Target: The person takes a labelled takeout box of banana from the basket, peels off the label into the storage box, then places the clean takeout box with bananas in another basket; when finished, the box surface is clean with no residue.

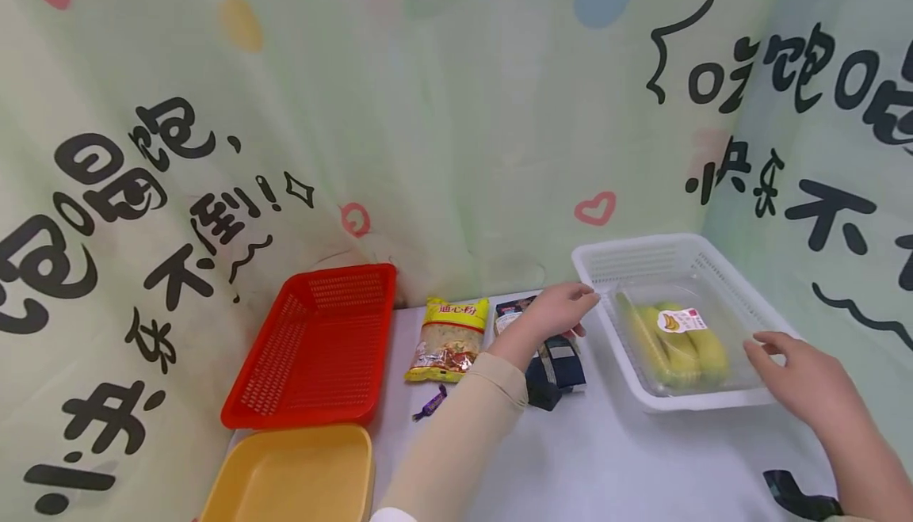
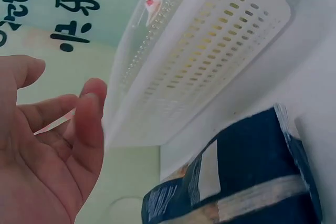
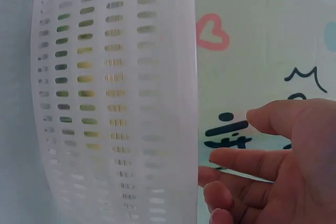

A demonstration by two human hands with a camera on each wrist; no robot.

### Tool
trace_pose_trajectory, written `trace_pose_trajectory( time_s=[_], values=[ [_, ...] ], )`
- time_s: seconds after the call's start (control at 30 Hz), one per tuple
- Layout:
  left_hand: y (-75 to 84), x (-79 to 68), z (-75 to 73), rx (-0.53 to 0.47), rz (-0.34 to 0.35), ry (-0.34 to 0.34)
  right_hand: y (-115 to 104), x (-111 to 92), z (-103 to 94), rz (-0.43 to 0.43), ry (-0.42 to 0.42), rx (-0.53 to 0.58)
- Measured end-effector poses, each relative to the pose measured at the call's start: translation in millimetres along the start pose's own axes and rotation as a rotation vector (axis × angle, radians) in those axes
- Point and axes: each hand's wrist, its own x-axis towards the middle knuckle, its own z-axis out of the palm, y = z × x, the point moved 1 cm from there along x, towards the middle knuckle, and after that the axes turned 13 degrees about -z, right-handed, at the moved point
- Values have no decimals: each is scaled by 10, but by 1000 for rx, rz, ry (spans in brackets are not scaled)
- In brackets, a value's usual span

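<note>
A white perforated basket [image 1: 702, 405] stands at the right of the table. Inside it lies a clear plastic box of bananas [image 1: 666, 352] with a white label on its lid. My left hand [image 1: 559, 312] is at the basket's left rim, its fingers loosely bent and holding nothing. In the left wrist view, the fingertips come right up to the rim of the basket [image 2: 220, 51]. Over by the right rim is my right hand [image 1: 806, 375], thumb and fingers apart. The right wrist view shows its fingers beside the basket's slotted wall [image 3: 173, 103], with nothing gripped.
Left on the table are a red perforated basket [image 1: 324, 348] and a yellow tray [image 1: 299, 474]. Between the baskets lie a yellow bag of pasta [image 1: 449, 340], a small purple wrapped candy [image 1: 430, 403] and a dark blue packet [image 1: 563, 363], partly behind my left arm. A printed curtain [image 1: 456, 110] surrounds the table.
</note>
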Motion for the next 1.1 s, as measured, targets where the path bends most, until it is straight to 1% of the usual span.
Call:
trace_pose_trajectory(
  time_s=[0.1, 0.2, 0.3, 0.4, 0.47, 0.6, 0.67, 0.7, 0.83, 0.93, 1.0, 1.1],
  values=[
    [35, 90, 62, -49, -23, -24, 88, 36, -32, 21, -54, 21],
    [64, 161, 107, -81, -50, -30, 140, 73, -48, 47, -110, 39],
    [114, 192, 144, -94, -77, -19, 162, 104, -44, 63, -165, 56],
    [200, 204, 199, -121, -104, -19, 165, 128, -49, 63, -205, 69],
    [269, 214, 258, -160, -130, -48, 156, 137, -64, 59, -217, 70],
    [378, 233, 391, -217, -218, -131, 137, 141, -103, 54, -230, 60],
    [408, 245, 438, -263, -248, -159, 119, 141, -113, 53, -231, 52],
    [416, 252, 455, -287, -266, -159, 110, 144, -115, 52, -234, 49],
    [415, 275, 475, -434, -295, -171, 78, 175, -113, 45, -250, 54],
    [402, 288, 459, -499, -317, -188, 69, 204, -101, 43, -267, 66],
    [397, 302, 441, -509, -323, -195, 71, 220, -89, 41, -269, 67],
    [394, 322, 411, -485, -324, -208, 87, 240, -75, 36, -268, 65]
  ],
)
